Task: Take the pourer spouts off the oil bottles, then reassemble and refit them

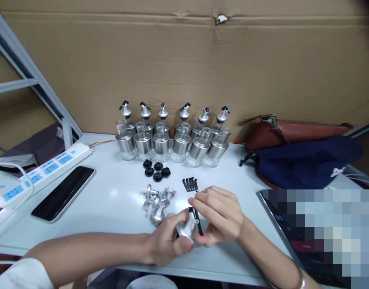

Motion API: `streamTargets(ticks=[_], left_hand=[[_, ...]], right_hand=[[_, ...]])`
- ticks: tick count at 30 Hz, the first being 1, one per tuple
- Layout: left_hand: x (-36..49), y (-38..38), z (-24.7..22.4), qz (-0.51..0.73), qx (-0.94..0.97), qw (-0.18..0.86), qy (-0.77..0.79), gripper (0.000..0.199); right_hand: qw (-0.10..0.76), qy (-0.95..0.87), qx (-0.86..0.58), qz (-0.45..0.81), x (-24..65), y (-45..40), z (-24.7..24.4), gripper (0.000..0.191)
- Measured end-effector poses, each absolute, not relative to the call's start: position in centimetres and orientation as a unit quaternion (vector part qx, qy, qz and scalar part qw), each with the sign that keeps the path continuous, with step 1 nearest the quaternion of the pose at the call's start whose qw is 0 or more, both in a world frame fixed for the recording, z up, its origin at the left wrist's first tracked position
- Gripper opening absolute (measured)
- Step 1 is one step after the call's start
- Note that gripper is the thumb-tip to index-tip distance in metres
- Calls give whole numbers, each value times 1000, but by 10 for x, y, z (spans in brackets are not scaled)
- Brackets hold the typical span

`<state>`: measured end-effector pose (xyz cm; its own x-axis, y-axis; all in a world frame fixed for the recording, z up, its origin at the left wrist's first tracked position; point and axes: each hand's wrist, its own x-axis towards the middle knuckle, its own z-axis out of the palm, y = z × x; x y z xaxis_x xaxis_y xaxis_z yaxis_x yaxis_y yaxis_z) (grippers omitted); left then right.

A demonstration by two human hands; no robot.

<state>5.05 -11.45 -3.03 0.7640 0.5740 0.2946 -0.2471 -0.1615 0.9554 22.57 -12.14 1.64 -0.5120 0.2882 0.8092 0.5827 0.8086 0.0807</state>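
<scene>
My left hand point(166, 243) is closed around a silver pourer spout point(187, 228), with its thumb against the flared base. At the spout's side, the fingers and thumb of my right hand point(220, 212) are closed on a thin black lever point(199, 225); the exact grip is partly hidden. Just beyond my hands lies a short row of small black levers point(189, 184). Several loose silver spouts point(157, 202) are heaped to the left of them. Black rubber stoppers point(157, 176) form a cluster farther back.
Open-necked glass bottles point(161, 142) with metal bands stand in a row, before others topped with pourers point(185, 111). A phone point(64, 192) and power strip point(49, 168) lie left. At right are a brown bag point(292, 132), dark blue cloth point(307, 160) and blurred screen point(323, 237). Cardboard point(172, 60) rises behind.
</scene>
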Motion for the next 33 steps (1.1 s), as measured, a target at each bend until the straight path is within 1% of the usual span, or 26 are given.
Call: streamTargets(ticks=[3,5,7,12,17,19,20,23,25,26,29,31,33], left_hand=[[53,-114,-36,346,724,586,117,57],[55,-113,-39,343,736,575,103,56],[55,-113,-39,317,747,577,98,51],[52,-116,-34,256,780,551,150,30],[51,-116,-39,196,833,492,160,26],[50,-115,-41,183,847,478,145,24],[50,-115,-42,178,853,475,124,23],[49,-113,-43,175,879,443,9,20],[49,-114,-44,189,891,412,-33,21],[49,-115,-44,203,893,401,-30,23],[52,-116,-45,266,886,381,9,25],[54,-116,-45,307,879,366,2,24],[55,-117,-44,316,880,356,-14,22]], right_hand=[[418,-858,-233,-187,220,-122,16,49],[413,-863,-227,-184,217,-123,15,50],[410,-867,-224,-175,214,-124,13,50],[387,-874,-237,-173,214,-125,8,52],[367,-873,-263,-184,215,-126,9,65],[363,-875,-262,-183,214,-126,9,66],[378,-871,-265,-165,214,-127,9,64],[499,-807,-314,-29,212,-127,8,55],[546,-761,-349,29,212,-125,7,49],[544,-755,-366,26,214,-124,7,46],[493,-744,-451,-12,225,-114,8,36],[447,-714,-539,3,237,-105,10,33],[389,-687,-612,44,251,-98,11,32]])
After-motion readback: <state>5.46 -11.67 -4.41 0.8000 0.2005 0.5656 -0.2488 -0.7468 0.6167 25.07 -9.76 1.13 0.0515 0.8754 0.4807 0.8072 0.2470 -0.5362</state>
